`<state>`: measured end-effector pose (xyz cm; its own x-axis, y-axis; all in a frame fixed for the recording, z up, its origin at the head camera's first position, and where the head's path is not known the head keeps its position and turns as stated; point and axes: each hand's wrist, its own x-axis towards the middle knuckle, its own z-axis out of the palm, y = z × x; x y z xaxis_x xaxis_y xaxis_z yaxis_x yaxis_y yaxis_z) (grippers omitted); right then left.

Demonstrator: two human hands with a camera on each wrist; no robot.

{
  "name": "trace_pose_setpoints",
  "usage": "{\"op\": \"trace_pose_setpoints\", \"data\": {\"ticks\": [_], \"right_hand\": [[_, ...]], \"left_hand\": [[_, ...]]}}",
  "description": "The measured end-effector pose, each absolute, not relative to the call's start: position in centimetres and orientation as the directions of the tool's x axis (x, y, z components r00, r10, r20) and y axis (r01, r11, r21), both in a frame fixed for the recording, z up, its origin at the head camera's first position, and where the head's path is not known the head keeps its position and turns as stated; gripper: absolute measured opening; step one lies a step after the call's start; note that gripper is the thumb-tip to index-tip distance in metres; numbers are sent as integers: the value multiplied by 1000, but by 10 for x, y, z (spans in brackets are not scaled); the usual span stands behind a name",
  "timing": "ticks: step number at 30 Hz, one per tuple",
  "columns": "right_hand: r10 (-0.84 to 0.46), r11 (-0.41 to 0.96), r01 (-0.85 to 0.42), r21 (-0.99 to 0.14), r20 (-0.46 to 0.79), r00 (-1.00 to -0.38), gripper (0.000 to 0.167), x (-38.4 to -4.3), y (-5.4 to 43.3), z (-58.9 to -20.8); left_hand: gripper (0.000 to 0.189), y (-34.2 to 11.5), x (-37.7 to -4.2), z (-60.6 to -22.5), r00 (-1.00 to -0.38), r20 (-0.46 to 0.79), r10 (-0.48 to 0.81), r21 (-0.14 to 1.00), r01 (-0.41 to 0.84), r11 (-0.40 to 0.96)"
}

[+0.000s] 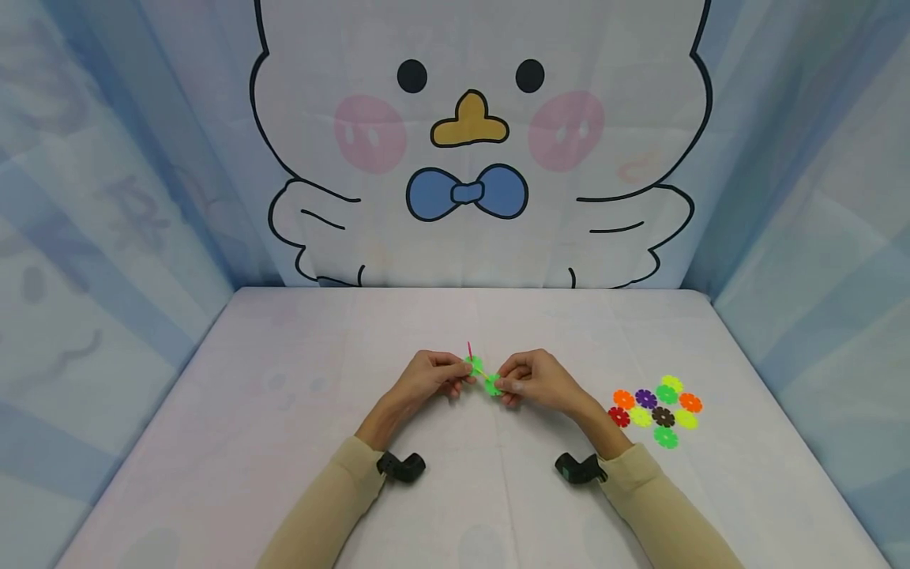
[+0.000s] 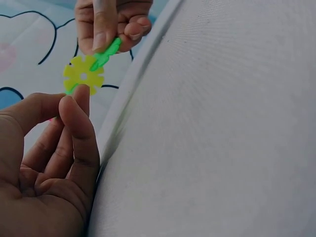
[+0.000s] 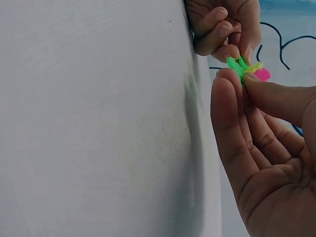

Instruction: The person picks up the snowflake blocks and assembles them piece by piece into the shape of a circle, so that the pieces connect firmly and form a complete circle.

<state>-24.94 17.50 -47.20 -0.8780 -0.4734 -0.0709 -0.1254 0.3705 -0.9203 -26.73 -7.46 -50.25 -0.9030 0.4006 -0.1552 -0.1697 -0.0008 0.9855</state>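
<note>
Both hands meet over the middle of the table at a small joined piece of notched plastic discs. My left hand [image 1: 434, 373] pinches a green disc [image 1: 475, 365] at the piece's left end. At the other end, another green disc [image 2: 107, 53] is between the thumb and fingers of my right hand [image 1: 538, 378]. Between the two green ones is a yellow disc [image 2: 81, 74], seen face-on in the left wrist view with the right-hand green disc set across its edge. A pink disc [image 3: 263, 74] sticks out on the left hand's side. Fingertips hide parts of the discs.
Several loose notched discs lie flat on the white table [image 1: 284, 490] to the right of the right forearm, among them a purple disc [image 1: 645, 398], a red disc [image 1: 619, 416] and a dark brown disc [image 1: 663, 416]. A printed curtain [image 1: 469, 245] stands along the table's back edge.
</note>
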Motion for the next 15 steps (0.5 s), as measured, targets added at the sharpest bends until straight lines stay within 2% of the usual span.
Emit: {"op": "trace_pose_setpoints", "data": {"ticks": [15], "right_hand": [[-456,355,-108,-928,-71,-887,18,-249,176,-473]], "left_hand": [[21,-74,-268,-503,-904,-155,399,984,-175,-14]]}}
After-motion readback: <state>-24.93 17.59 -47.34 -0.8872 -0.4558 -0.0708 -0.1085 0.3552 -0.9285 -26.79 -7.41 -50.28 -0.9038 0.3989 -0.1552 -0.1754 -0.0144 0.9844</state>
